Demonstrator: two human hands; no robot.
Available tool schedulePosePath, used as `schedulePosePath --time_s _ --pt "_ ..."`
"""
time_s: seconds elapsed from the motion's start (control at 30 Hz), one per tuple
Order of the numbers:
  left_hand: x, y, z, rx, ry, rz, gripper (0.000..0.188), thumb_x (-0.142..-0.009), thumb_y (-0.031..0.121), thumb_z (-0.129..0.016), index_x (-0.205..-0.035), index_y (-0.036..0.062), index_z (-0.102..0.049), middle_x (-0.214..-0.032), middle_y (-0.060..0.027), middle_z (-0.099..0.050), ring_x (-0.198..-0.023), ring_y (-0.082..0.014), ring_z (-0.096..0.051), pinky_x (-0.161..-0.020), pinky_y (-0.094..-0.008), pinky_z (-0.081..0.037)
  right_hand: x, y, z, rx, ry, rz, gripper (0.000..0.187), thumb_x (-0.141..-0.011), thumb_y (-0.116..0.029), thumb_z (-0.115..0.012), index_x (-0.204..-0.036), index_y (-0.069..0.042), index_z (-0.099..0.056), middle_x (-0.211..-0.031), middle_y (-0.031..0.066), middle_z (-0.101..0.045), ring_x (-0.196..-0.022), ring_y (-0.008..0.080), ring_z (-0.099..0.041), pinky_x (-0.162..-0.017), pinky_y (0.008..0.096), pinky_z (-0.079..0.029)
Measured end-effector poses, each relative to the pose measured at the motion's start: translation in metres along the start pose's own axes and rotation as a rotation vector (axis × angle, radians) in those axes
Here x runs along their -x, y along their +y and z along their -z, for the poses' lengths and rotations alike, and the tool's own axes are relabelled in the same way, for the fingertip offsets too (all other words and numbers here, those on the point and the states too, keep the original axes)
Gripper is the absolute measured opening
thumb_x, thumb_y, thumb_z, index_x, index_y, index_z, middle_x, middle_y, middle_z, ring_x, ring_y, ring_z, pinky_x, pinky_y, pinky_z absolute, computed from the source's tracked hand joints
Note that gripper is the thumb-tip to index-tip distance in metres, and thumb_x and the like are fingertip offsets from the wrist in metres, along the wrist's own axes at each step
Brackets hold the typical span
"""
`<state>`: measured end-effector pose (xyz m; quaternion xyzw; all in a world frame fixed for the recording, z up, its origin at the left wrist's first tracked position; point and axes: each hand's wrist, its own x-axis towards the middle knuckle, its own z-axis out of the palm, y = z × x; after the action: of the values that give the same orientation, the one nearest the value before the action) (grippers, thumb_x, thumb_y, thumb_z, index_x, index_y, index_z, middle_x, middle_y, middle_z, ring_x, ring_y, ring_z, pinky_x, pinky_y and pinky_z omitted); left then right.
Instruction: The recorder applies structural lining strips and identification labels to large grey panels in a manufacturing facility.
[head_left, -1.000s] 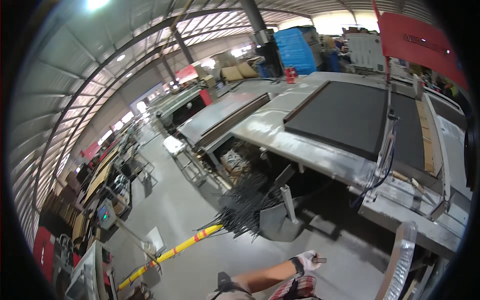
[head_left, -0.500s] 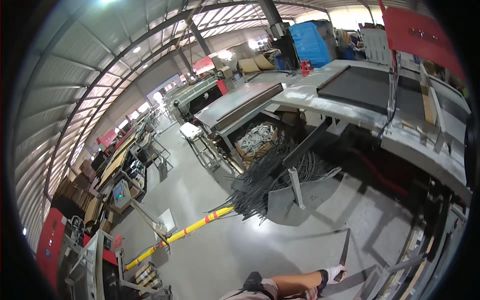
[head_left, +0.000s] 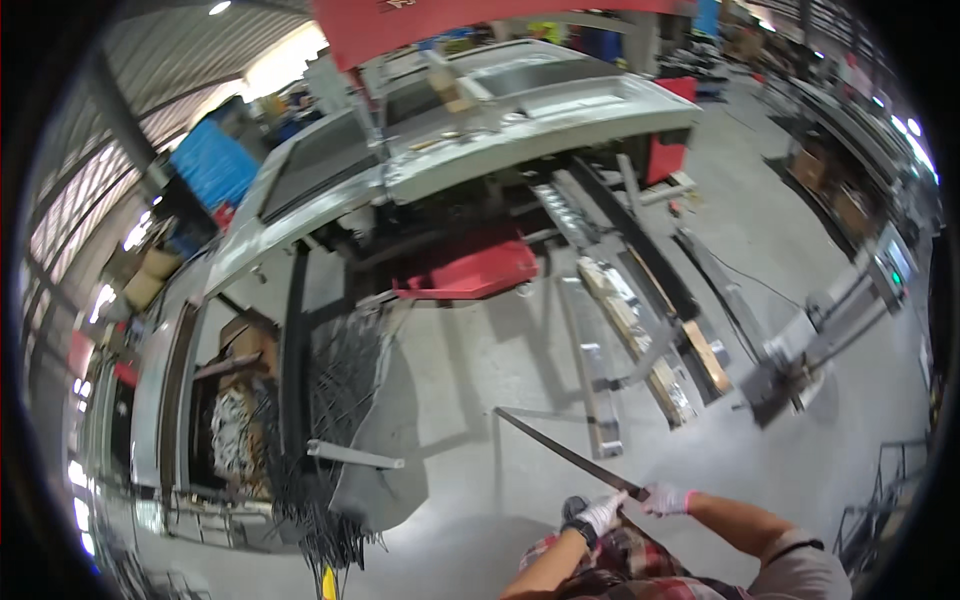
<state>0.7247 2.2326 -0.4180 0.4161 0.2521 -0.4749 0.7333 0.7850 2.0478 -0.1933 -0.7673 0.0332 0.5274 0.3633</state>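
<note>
A long, thin, dark flat strip [head_left: 555, 448] slants from my hands out over the grey floor, its far end pointing up and left. My left hand [head_left: 600, 514], in a white glove with a dark band at the wrist, is closed around the near part of the strip. Just to its right, my right hand [head_left: 664, 499], gloved in white with a pinkish cuff, grips the strip's near end. The fingertips of the two hands almost meet, and their grip is partly hidden.
Long metal bars [head_left: 590, 365] and wood-edged beams [head_left: 635, 335] lie ahead on the right. A large machine table [head_left: 540, 140] stands beyond, with a red tray [head_left: 470, 268] under it. Left are a heap of thin black strips [head_left: 340, 370] and a metal post [head_left: 355, 455]. A control panel stand [head_left: 850, 320] is at right.
The view has swung to the right, toward the machine table and the bars. Earlier one gloved hand showed holding the strip; now both hands are together at its near end.
</note>
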Motion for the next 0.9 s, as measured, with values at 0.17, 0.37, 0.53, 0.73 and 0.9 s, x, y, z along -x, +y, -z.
schedulePosePath --time_s 0.17,0.37,0.53,0.73,0.9 --pt "0.157 0.154 -0.076 -0.121 -0.192 -0.321 0.048 -0.095 0.030 -0.041 -0.127 -0.0055 -0.043 -0.124 -0.0169 -0.055 -0.109 -0.0261 -0.056 -0.095 -0.0349 -0.043 -0.016 0.150 0.048 -0.044 0.197 -0.205 0.030 -0.071 -0.027 -0.069 -0.086 -0.002 -0.066 -0.065 0.0062 -0.063 -0.054 0.0135 -0.060 -0.049 0.0288 -0.049" --pt "0.319 0.106 0.059 0.438 0.473 -0.485 0.043 -0.096 0.029 -0.042 -0.121 -0.0051 -0.048 -0.119 -0.0198 -0.056 -0.107 -0.0280 -0.056 -0.091 -0.0370 -0.047 -0.045 0.164 0.025 -0.202 0.490 -0.419 0.027 -0.070 -0.026 -0.076 -0.084 -0.003 -0.071 -0.064 0.0095 -0.064 -0.053 0.0193 -0.061 -0.053 0.0337 -0.050" --pt "0.313 0.040 0.112 -0.378 0.739 -0.358 0.041 -0.092 0.033 -0.046 -0.110 -0.0027 -0.053 -0.111 -0.0193 -0.057 -0.102 -0.0310 -0.056 -0.087 -0.0401 -0.045 -0.063 0.185 0.053 -0.078 0.401 -0.160 0.030 -0.079 -0.027 -0.068 -0.093 0.000 -0.066 -0.067 0.0061 -0.061 -0.060 0.0158 -0.061 -0.049 0.0316 -0.048" --pt "0.245 -0.003 0.110 -1.390 0.540 -0.435 0.040 -0.088 0.038 -0.050 -0.097 0.0003 -0.059 -0.102 -0.0186 -0.059 -0.096 -0.0345 -0.055 -0.081 -0.0437 -0.044 0.165 -0.136 0.084 -0.193 0.683 0.496 0.041 -0.084 -0.041 -0.065 -0.073 -0.001 -0.063 -0.057 0.0004 -0.054 -0.057 0.0066 -0.051 -0.051 0.0249 -0.043" --pt "0.168 0.038 0.082 -1.379 0.420 -0.266 0.051 -0.088 0.047 -0.045 -0.099 -0.0007 -0.061 -0.100 -0.0203 -0.061 -0.096 -0.0367 -0.056 -0.080 -0.0453 -0.044 0.363 -0.202 0.119 0.252 1.060 1.388 0.035 -0.086 -0.036 -0.061 -0.071 -0.004 -0.061 -0.055 0.0102 -0.045 -0.051 0.0230 -0.050 -0.048 0.0335 -0.038"
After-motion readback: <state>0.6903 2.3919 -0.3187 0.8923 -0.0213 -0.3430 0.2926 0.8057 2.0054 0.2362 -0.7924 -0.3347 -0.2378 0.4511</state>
